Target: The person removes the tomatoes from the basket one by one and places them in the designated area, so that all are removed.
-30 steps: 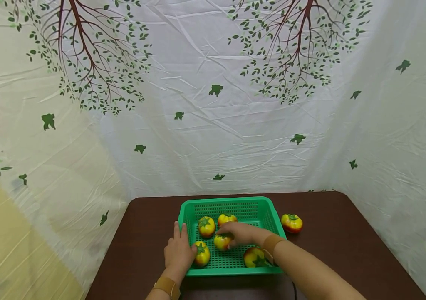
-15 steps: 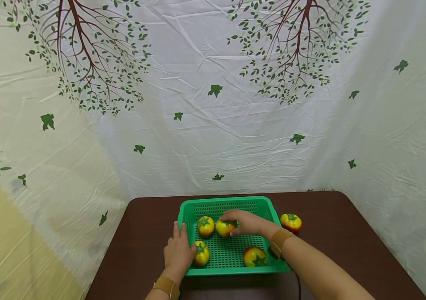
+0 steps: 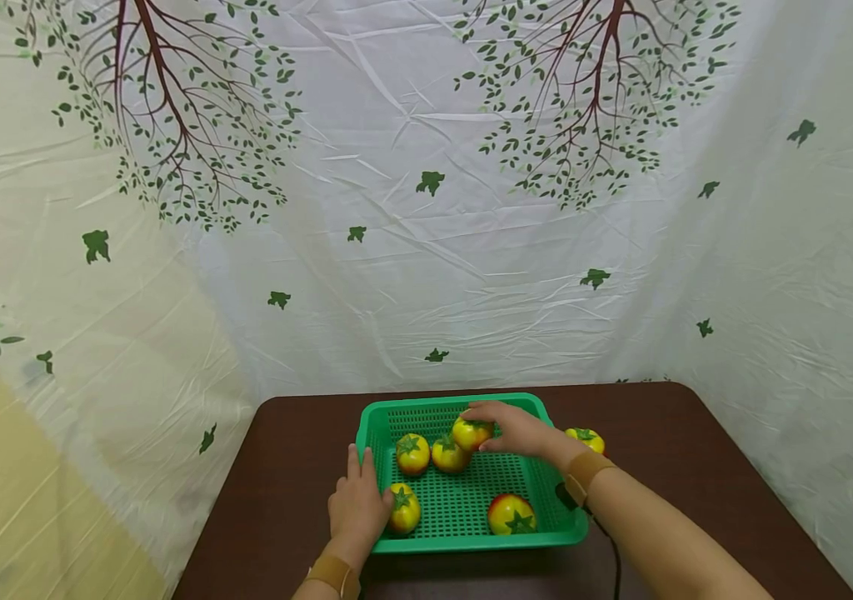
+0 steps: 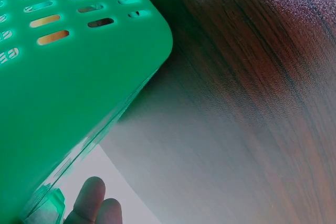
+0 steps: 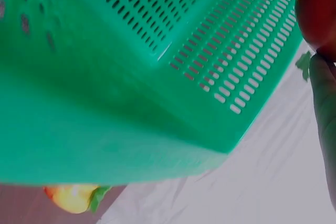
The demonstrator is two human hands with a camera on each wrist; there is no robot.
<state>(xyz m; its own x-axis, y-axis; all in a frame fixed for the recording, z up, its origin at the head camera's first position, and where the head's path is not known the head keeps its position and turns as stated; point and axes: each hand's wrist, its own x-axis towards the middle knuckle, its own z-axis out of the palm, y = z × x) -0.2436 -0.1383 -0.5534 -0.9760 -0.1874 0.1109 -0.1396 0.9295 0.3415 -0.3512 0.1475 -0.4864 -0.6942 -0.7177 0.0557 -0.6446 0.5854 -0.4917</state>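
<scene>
My right hand (image 3: 512, 429) grips a yellow-and-red persimmon (image 3: 470, 432) with a green leafy top, over the back right of the green basket (image 3: 464, 546). In the right wrist view the persimmon is a dark red shape at the right edge, with a finger (image 5: 325, 124) against it. Just below and left of it in the head view sit two more persimmons, one at the middle (image 3: 449, 456) and another (image 3: 413, 454) beside it. My left hand (image 3: 359, 508) rests at the basket's left rim with fingers straight; its fingertips (image 4: 90, 198) show beside the basket in the left wrist view.
Inside the basket, one persimmon (image 3: 404, 508) lies at the front left and one (image 3: 512, 514) at the front right. Another persimmon (image 3: 587, 439) lies on the dark brown table (image 3: 666, 467) right of the basket, partly behind my right forearm. A white printed curtain (image 3: 396, 292) hangs behind.
My right hand has lifted the persimmon from the basket's middle and carried it back and to the right, uncovering the one behind. The left hand has stayed in place.
</scene>
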